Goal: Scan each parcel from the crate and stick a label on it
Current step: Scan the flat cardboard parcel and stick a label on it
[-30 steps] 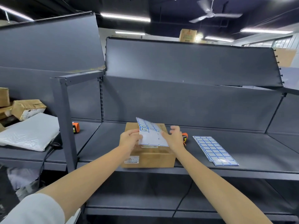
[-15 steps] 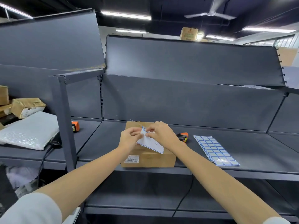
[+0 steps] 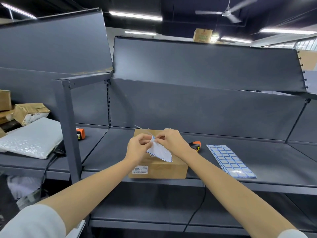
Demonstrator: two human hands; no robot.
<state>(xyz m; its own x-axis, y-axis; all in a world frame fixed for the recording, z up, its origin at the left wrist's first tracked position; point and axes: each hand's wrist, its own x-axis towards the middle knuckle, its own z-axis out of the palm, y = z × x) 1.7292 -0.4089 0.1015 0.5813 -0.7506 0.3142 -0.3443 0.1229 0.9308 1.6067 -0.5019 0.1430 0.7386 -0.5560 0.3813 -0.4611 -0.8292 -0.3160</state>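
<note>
While no print reads — both hands' fingers (image 3: pixel 155 138) pinching label sheet (image 3: pixel 160 152) above parcel (image 3: pixel 159 170).

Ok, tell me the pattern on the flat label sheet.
A grid of blue-bordered white labels on the label sheet, head view.

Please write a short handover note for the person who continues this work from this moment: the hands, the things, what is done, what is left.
Left hand and right hand both pinch the partly used label sheet above the cardboard parcel, apparently peeling a label.
The parcel lies on the shelf; the scanner is just right of it, then a full label sheet.
Done: no new label shows on the parcel yet.
Left: peel, stick, then the next parcels.
</note>
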